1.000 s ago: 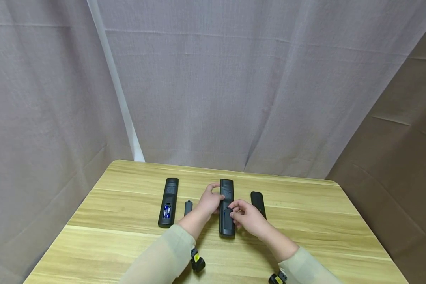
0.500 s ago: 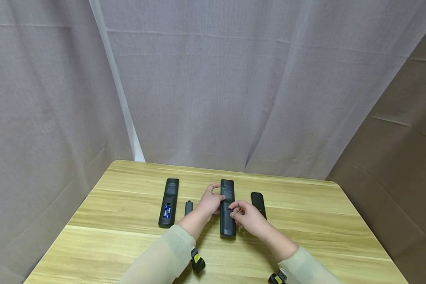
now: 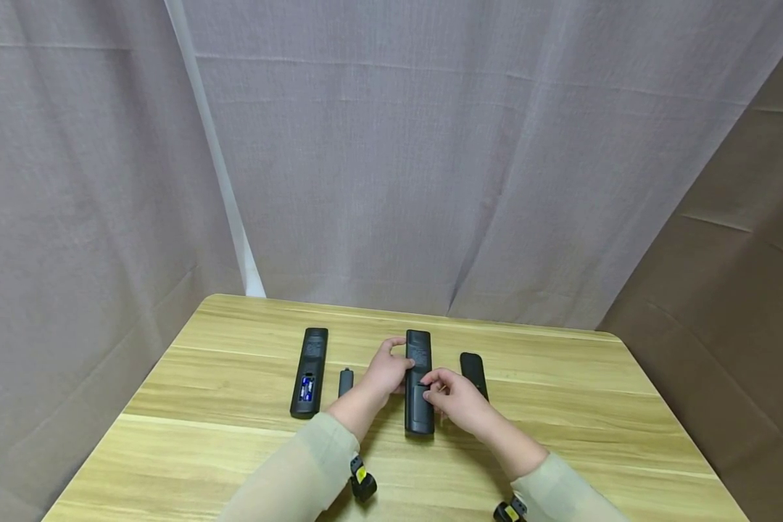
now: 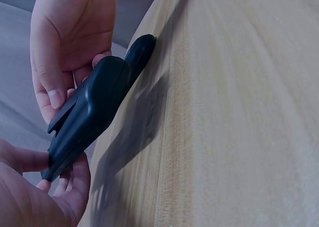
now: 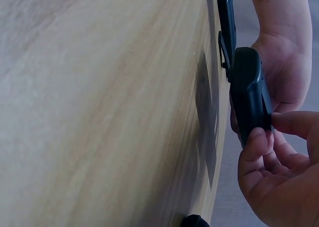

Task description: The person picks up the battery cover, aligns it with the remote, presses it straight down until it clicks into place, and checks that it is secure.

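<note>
A long black remote control (image 3: pixel 419 351) is held back side up over the wooden table. My left hand (image 3: pixel 386 371) grips it by its left edge, thumb on the back. My right hand (image 3: pixel 457 399) pinches the upper end of its battery cover (image 3: pixel 420 417) between thumb and fingers. From the left wrist view, that cover (image 4: pixel 64 114) stands tilted off the remote's body (image 4: pixel 94 110) at one end, with the right thumb on it. In the right wrist view the right hand's (image 5: pixel 284 172) fingertips sit at the remote's edge. The battery compartment is hidden.
To the left lies a second black remote (image 3: pixel 313 351), its compartment uncovered with blue batteries (image 3: pixel 307 388) in it. A loose dark cover (image 3: pixel 346 380) rests between that remote and my left wrist. A smaller black remote (image 3: pixel 473 373) lies behind my right hand.
</note>
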A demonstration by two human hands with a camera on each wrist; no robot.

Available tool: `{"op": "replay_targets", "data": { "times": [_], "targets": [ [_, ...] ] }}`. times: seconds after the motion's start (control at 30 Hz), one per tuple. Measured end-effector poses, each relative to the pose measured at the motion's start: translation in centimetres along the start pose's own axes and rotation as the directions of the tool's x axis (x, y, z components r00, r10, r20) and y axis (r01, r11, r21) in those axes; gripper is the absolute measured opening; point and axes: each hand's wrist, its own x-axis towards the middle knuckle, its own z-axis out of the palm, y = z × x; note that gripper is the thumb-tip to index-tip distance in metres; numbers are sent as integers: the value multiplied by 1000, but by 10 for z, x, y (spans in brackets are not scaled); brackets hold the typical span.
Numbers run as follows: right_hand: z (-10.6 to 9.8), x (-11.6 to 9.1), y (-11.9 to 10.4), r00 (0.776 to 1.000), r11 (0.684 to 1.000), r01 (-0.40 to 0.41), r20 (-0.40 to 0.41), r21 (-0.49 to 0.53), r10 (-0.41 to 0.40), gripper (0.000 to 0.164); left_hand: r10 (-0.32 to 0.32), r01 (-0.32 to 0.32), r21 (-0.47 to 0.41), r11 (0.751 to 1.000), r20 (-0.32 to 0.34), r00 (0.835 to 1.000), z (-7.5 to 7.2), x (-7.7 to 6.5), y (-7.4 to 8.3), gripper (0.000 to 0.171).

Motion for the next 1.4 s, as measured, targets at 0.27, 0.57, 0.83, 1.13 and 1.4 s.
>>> {"op": "replay_targets", "data": {
  "times": [0.27, 0.57, 0.83, 1.13, 1.4],
  "targets": [
    [0, 1, -1, 1000, 1000, -7, 1, 3, 7, 17, 0, 0, -5, 1000, 3, 1000, 0, 1, 0, 49],
    [1, 3, 0, 1000, 1000, 6, -9, -19, -6, 16, 3, -3, 0, 1000, 5, 1000, -1, 1, 1, 49],
    [2, 2, 0, 1000, 1000, 12, -15, -26, -12, 16, 4, -4, -15, 1000, 2, 1000, -1, 3, -4, 49],
    [2, 0, 0, 998, 999, 26, -49, -34, -27, 16, -1, 1, -26, 1000, -1, 1000, -1, 2, -4, 51],
    [1, 0, 3, 992, 1000, 11, -126, -3, -12, 27, -4, 4, -38, 999, 8, 1000, -2, -3, -2, 52]
  ]
}}
